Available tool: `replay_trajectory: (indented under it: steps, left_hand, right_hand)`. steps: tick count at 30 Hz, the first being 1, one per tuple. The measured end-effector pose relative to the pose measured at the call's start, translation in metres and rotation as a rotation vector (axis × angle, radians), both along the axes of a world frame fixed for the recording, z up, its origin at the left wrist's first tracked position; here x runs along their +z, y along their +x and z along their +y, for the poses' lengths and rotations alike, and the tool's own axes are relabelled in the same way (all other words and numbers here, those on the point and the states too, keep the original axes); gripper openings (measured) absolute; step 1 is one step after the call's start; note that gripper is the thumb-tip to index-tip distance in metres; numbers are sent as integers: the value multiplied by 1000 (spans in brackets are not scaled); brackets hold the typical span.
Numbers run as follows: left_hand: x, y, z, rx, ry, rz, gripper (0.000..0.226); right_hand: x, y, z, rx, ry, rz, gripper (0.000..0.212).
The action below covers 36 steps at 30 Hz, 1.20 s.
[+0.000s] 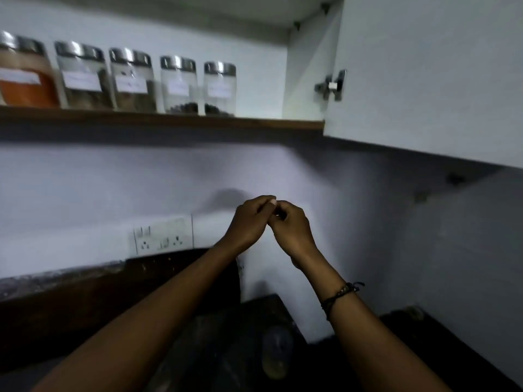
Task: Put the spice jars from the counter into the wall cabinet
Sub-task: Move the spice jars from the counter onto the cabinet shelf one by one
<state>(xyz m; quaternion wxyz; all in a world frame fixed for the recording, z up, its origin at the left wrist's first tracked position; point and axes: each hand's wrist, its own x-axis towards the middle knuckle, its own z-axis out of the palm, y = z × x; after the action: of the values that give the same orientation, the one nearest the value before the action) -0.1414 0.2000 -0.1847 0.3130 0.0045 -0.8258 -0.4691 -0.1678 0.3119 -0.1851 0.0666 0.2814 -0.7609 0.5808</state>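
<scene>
Both hands, left hand and right hand, meet fingertip to fingertip, apparently holding nothing. The shelved spice jars look glass, slippery, breakable; grasp mid-body.

Five jars of clear, glossy glass stand at eleven o'clock, each with a shiny brushed-metal lid and a matt white paper label. The shelf under them has a brown wood edge with a dull finish. At one o'clock the cabinet door is smooth, matt white, with a polished metal hinge. The wall looks matt painted plaster. The socket plate at nine o'clock is smooth white plastic. A braided cord bracelet wraps the right wrist.
</scene>
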Motion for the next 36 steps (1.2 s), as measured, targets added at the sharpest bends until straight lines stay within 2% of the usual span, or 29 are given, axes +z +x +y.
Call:
replay_trajectory:
  steps: [4,10,13,16,18,21,24,28,30,33,36]
  left_hand:
    - [-82,1,38,-71,147,-191,34]
    - [-208,38,85,-160,3,-364,27]
    - [-270,67,106,-259,-34,-479,28]
    - [-314,82,127,-358,-117,-580,25]
    - [-333,86,141,-392,-125,-671,29]
    - [-349,92,160,-397,17,-755,34]
    - [-354,92,169,-355,136,-758,35]
    - [-354,88,168,-321,198,-762,31]
    - [-349,88,164,-248,238,-746,31]
    - [-335,87,155,-77,325,-671,34]
    - [-319,88,144,23,377,-591,34]
  right_hand:
    - [-73,15,32,-97,137,-93,31]
    - [-201,53,82,-234,431,-159,27]
    - [-263,81,111,-304,603,-137,35]
    - [-313,109,136,-393,895,-48,46]
    - [-334,121,152,-429,961,-98,55]
    - [-352,126,171,-377,914,-206,67]
    - [-360,127,180,-300,718,-252,74]
    - [-363,122,185,-300,433,-117,69]
    - [-361,120,186,-329,319,-175,77]
    - [-350,111,187,-314,149,-254,73]
    - [-325,96,190,-146,-107,-496,77]
